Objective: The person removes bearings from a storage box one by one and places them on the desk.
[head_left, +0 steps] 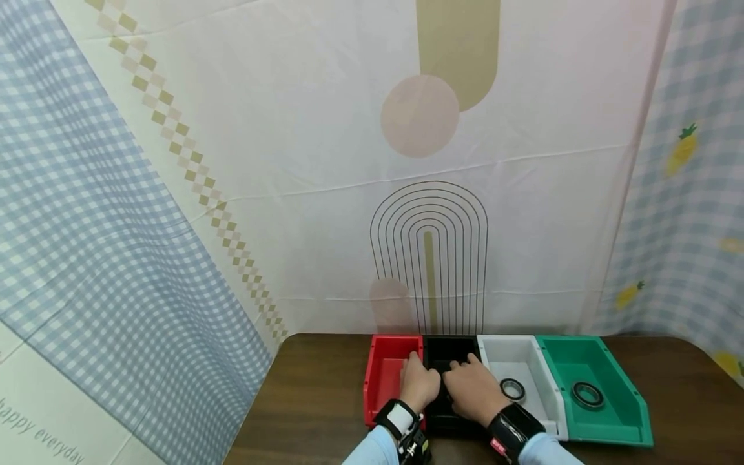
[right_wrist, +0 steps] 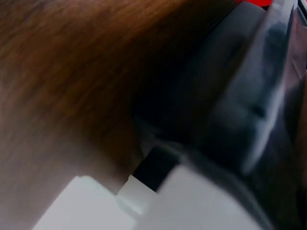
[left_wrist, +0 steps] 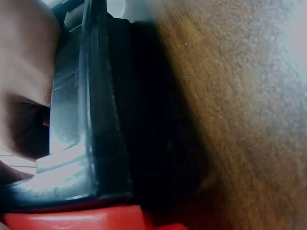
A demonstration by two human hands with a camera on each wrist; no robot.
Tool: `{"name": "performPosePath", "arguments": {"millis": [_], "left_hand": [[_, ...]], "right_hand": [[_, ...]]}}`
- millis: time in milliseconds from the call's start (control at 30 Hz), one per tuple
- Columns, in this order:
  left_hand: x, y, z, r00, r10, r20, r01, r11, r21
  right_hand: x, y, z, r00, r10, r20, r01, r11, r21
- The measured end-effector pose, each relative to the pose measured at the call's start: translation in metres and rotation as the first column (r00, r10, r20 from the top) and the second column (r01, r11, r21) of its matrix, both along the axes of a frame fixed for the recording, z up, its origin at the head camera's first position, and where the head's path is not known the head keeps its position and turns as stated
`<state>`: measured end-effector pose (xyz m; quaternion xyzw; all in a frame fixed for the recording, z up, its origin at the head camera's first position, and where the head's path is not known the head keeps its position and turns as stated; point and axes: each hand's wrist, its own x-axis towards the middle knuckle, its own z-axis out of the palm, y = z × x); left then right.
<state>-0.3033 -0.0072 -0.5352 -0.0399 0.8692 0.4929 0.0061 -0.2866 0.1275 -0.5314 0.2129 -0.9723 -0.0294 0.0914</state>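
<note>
My left hand (head_left: 420, 382) lies over the side where the red bin (head_left: 385, 381) meets the black bin (head_left: 452, 343), gripping the black bin's wall. On the opposite side, my right hand (head_left: 473, 391) grips the same bin near its border with the white bin (head_left: 507, 349). Most fingertips are hidden behind the hands. Up close in the left wrist view, the black bin's front wall (left_wrist: 72, 105) stands beside the hand. The right wrist view shows the black bin's edge (right_wrist: 259, 110), blurred; the right hand's fingers are out of sight there.
One ring bearing (head_left: 513, 389) lies in the white bin, and another bearing (head_left: 588, 394) in the green bin (head_left: 633, 416). All the bins stand side by side on the brown wooden table (head_left: 314, 387). A patterned cloth (head_left: 325, 245) hangs behind the table.
</note>
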Motion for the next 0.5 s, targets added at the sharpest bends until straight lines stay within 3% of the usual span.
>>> {"name": "performPosePath", "arguments": {"millis": [300, 500], "left_hand": [[0.0036, 0.0016, 0.0023, 1.000, 0.010, -0.006, -0.010, 1.000, -0.008], [0.0041, 0.0027, 0.0050, 1.000, 0.025, -0.018, -0.026, 0.999, -0.038]], "right_hand": [[0.0010, -0.0001, -0.0015, 1.000, 0.001, -0.031, 0.000, 1.000, 0.017], [0.0038, 0.0004, 0.0037, 0.999, 0.007, -0.051, -0.009, 0.999, -0.037]]}}
